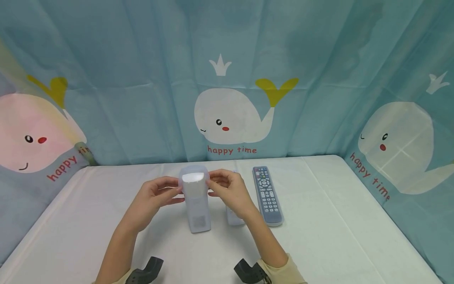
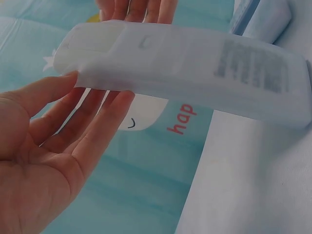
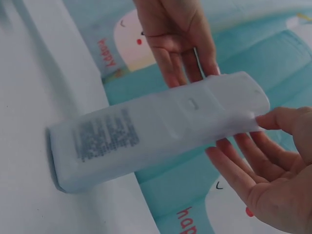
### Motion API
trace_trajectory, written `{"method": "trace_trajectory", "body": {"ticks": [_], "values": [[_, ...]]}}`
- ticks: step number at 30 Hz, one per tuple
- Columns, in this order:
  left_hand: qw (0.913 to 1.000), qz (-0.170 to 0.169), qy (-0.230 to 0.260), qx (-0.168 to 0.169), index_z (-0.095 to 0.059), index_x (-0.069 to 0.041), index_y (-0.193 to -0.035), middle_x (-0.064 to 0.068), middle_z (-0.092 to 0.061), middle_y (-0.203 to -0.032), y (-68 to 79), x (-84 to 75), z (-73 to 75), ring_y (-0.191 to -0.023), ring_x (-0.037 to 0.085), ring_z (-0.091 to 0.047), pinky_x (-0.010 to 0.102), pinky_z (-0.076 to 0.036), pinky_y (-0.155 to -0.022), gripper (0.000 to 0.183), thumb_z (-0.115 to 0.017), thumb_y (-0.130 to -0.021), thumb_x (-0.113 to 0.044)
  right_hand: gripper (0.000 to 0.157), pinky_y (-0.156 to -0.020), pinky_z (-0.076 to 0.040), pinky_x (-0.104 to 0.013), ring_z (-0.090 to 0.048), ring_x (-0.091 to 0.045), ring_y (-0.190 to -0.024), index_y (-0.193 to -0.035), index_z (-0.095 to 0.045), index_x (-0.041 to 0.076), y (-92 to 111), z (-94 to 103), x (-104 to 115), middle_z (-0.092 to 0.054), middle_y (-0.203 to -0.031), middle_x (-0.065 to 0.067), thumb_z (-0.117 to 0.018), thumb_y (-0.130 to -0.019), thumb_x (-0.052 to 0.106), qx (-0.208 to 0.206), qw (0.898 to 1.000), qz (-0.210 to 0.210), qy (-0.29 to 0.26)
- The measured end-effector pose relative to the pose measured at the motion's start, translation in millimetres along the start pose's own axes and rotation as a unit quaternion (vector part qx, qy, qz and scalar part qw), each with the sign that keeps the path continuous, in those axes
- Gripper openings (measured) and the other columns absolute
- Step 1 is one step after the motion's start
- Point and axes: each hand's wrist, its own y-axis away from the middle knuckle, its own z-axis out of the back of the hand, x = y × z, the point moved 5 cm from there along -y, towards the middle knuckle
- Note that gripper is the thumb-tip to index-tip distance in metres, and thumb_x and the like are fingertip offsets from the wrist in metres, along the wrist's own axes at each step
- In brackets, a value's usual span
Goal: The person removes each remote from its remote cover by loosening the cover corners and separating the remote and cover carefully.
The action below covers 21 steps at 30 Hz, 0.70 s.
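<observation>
A white remote control in a translucent cover is tilted up, its back towards me. Its lower end rests on the table; both wrist views show a printed label through the cover. At the upper left edge, my left hand pinches the cover between thumb and fingers. My right hand does the same on the opposite edge. In the right wrist view, the thumb of the right hand lies on the cover's end and the fingers are underneath. The remote's button side is hidden.
A grey remote control in a clear cover lies face up on the white table, to the right. Between it and my work lies a pale remote, mostly hidden by my right hand. A blue whale-print curtain stands behind the table.
</observation>
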Motion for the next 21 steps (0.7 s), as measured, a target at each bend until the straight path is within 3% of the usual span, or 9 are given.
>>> {"method": "trace_trajectory", "body": {"ticks": [11,21], "values": [[0.9998,0.002,-0.006,0.021,-0.063,0.007,-0.129,0.022,-0.067,-0.127,-1.4,6.2,-0.8,-0.104,0.013,-0.075,0.035,-0.063,-0.093,0.035,-0.073,-0.1,-0.009,0.029,-0.088,-0.065,-0.04,-0.074,-0.033,-0.108,-0.128,-0.064,-0.007,2,2.2,0,-0.069,-0.123,-0.024,-0.067,-0.103,0.005,0.075,0.997,-0.007,0.004],[0.9999,-0.007,0.0,0.013,-0.063,0.008,-0.121,0.015,-0.072,-0.113,-5.7,15.9,-3.6,-0.097,0.013,-0.075,0.031,-0.064,-0.088,0.034,-0.078,-0.094,-0.006,0.036,-0.088,-0.064,-0.036,-0.075,-0.028,-0.104,-0.129,-0.066,-0.002,-1,0.0,-9,-0.071,-0.123,-0.02,-0.076,-0.095,0.001,0.07,0.997,-0.015,0.034]]}}
